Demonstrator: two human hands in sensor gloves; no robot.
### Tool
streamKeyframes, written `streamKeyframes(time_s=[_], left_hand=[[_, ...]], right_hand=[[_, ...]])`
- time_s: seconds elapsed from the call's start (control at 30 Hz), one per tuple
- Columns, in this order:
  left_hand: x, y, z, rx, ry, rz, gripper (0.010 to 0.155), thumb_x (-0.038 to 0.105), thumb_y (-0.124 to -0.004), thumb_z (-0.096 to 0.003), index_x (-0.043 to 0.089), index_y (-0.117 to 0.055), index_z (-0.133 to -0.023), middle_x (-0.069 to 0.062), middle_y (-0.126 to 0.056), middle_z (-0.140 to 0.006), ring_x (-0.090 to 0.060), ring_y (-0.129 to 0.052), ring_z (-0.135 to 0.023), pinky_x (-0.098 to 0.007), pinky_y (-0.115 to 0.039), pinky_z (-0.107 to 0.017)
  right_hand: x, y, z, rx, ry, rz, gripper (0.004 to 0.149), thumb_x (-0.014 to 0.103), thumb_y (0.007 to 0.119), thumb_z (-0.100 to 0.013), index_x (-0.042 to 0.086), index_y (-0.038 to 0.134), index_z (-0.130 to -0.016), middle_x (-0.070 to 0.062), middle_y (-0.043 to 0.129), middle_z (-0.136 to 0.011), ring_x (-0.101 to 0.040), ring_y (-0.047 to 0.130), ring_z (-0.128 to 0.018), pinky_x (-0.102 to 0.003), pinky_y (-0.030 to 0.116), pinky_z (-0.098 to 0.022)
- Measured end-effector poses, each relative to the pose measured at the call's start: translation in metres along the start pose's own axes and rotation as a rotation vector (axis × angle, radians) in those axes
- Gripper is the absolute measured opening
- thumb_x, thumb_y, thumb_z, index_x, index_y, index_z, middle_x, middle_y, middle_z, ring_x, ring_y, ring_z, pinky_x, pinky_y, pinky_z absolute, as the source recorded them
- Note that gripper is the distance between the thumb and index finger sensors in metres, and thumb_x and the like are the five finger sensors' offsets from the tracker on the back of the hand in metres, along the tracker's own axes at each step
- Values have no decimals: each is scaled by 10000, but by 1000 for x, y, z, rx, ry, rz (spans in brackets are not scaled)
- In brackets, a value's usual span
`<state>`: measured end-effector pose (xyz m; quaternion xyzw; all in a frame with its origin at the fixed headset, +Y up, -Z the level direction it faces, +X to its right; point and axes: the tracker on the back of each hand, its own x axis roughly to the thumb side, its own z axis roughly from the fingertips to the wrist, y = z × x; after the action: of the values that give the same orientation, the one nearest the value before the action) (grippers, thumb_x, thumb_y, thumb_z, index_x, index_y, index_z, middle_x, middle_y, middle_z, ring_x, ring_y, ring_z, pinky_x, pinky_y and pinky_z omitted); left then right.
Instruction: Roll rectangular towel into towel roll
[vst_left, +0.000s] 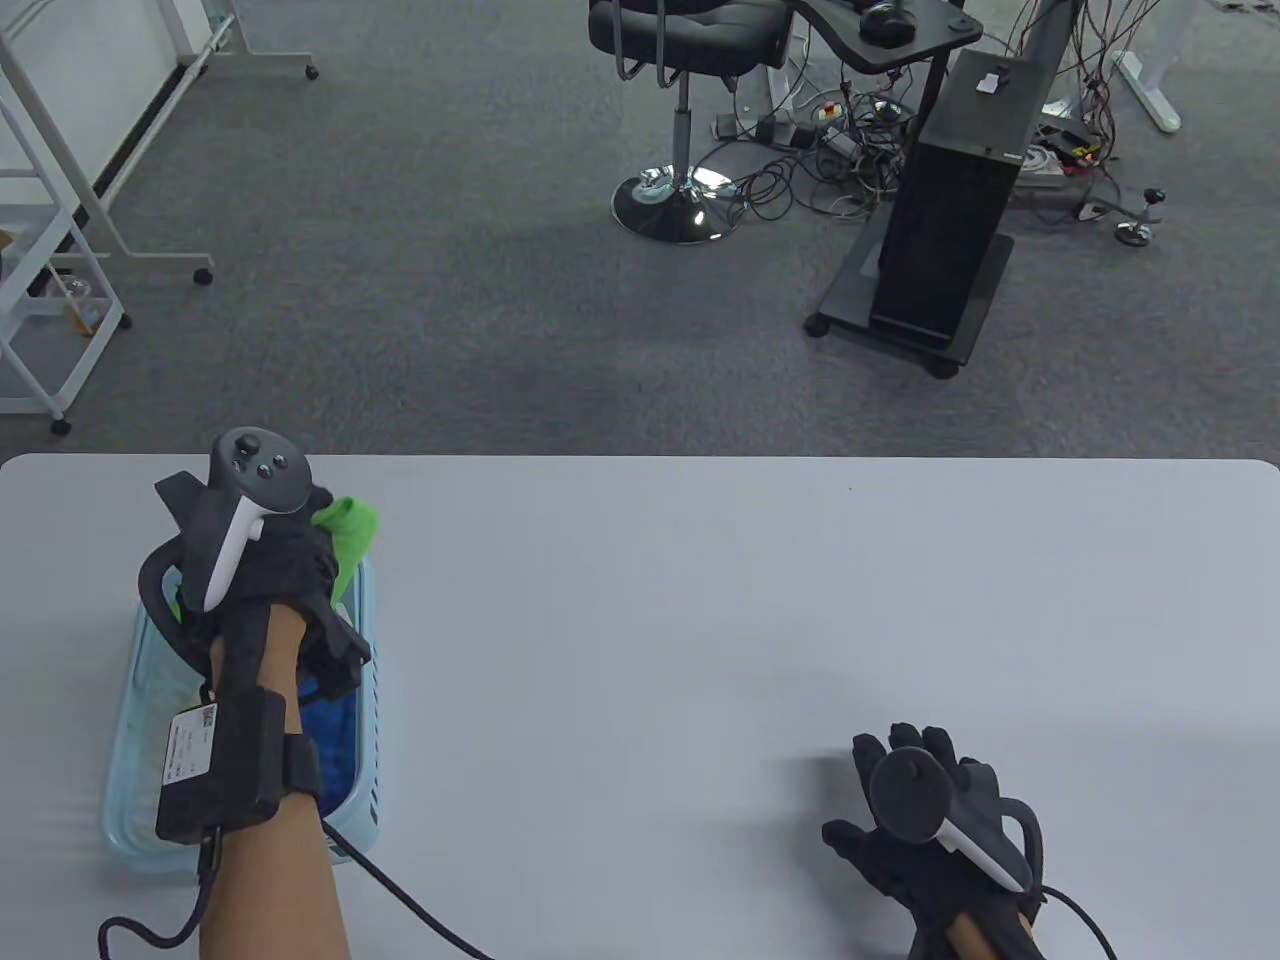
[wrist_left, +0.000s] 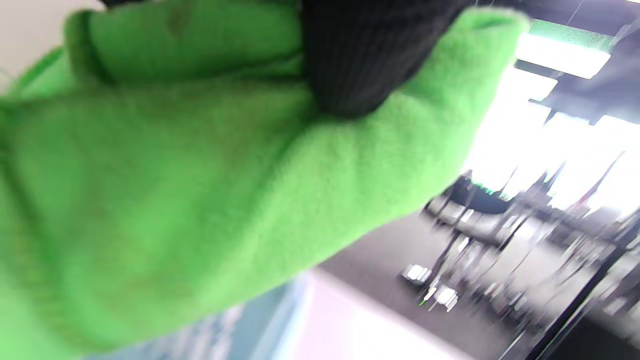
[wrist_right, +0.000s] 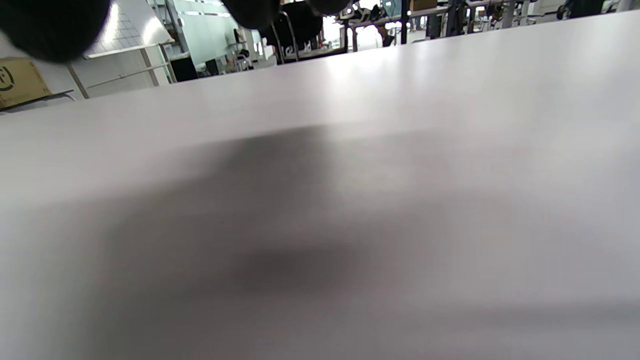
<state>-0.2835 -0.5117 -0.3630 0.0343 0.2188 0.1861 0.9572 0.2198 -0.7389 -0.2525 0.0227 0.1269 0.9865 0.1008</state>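
Observation:
My left hand (vst_left: 290, 560) grips a bright green towel (vst_left: 350, 535) and holds it above the far end of a pale blue basket (vst_left: 365, 720) at the table's left. In the left wrist view the green towel (wrist_left: 200, 175) fills most of the frame, with a gloved finger (wrist_left: 360, 55) pressed into its top fold. A blue towel (vst_left: 330, 735) lies in the basket under my forearm. My right hand (vst_left: 905, 800) lies flat on the white table (vst_left: 700, 600) at the front right, fingers spread, holding nothing. The right wrist view shows only bare table (wrist_right: 350, 150) and fingertips (wrist_right: 45, 25) at the top edge.
The basket stands near the table's left front corner. Beyond the table's far edge are grey carpet, an office chair (vst_left: 680, 60), a black stand (vst_left: 940, 240) with cables, and white racks (vst_left: 50, 230) at the left.

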Motion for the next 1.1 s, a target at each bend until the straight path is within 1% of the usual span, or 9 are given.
streamKeyframes(time_s=[0.1, 0.23, 0.3, 0.47, 0.63, 0.73, 0.87, 1.0, 1.1], left_hand=[[38, 26, 34, 65, -175, 135, 451, 284, -867, -424, 368, -846, -866, -100, -869, -846, -391, -816, -883, -686, -553, -679], [76, 17, 70, 1, -329, 212, 466, 349, -881, -411, 308, -833, -872, -93, -993, -733, -353, -964, -763, -642, -651, -640], [89, -6, 85, -53, -379, 245, 477, 380, -880, -399, 244, -855, -855, -82, -1053, -634, -322, -1035, -667, -613, -708, -601], [100, -97, 124, -247, -410, 267, 487, 423, -864, -395, 172, -881, -813, -41, -1109, -478, -251, -1112, -522, -566, -779, -549], [77, -201, 154, -393, -356, 224, 495, 440, -840, -397, 108, -904, -759, -10, -1128, -329, -215, -1149, -396, -539, -824, -495], [57, -247, 165, -434, -317, 229, 502, 451, -815, -402, 80, -918, -724, 0, -1129, -287, -212, -1158, -363, -536, -835, -472], [36, -274, 171, -385, -260, 361, 494, 479, -791, -405, 85, -956, -651, 19, -1113, -211, -191, -1160, -309, -524, -851, -447], [25, -272, 169, -398, -243, 452, 484, 511, -775, -404, 91, -990, -514, 42, -1065, -96, -181, -1142, -197, -516, -866, -410], [17, -271, 167, -416, -211, 505, 489, 522, -771, -405, 96, -990, -503, 51, -1062, -91, -174, -1142, -195, -512, -868, -409]], right_hand=[[3, 1, 0, 5, -14, -3, 938, 605, 710, -304, 165, 370, -1061, -193, 218, -1066, -442, 183, -987, -685, 219, -674], [6, 1, 0, 9, -25, 4, 938, 604, 708, -305, 166, 369, -1062, -192, 217, -1067, -441, 183, -988, -685, 218, -675], [6, 1, 1, 4, -32, -7, 936, 603, 709, -305, 165, 372, -1061, -192, 219, -1067, -441, 186, -988, -685, 220, -674], [6, 2, 1, 7, -35, -3, 934, 604, 707, -306, 165, 377, -1061, -193, 222, -1067, -441, 187, -989, -685, 222, -675], [7, 3, -1, 17, -33, 1, 930, 604, 706, -307, 164, 382, -1060, -193, 224, -1067, -442, 192, -988, -685, 224, -673], [8, 3, 0, 10, -51, -13, 922, 602, 706, -307, 166, 399, -1058, -188, 242, -1069, -437, 208, -993, -684, 227, -676], [14, 2, 1, -11, -102, -70, 903, 596, 708, -306, 166, 436, -1052, -180, 285, -1071, -428, 250, -1000, -682, 247, -679], [23, 5, 3, -2, -154, -110, 882, 593, 708, -308, 182, 460, -1048, -172, 330, -1072, -420, 304, -1005, -678, 275, -683], [29, 5, 4, -10, -196, -175, 854, 578, 715, -308, 188, 497, -1037, -167, 370, -1067, -411, 348, -1005, -675, 296, -685]])
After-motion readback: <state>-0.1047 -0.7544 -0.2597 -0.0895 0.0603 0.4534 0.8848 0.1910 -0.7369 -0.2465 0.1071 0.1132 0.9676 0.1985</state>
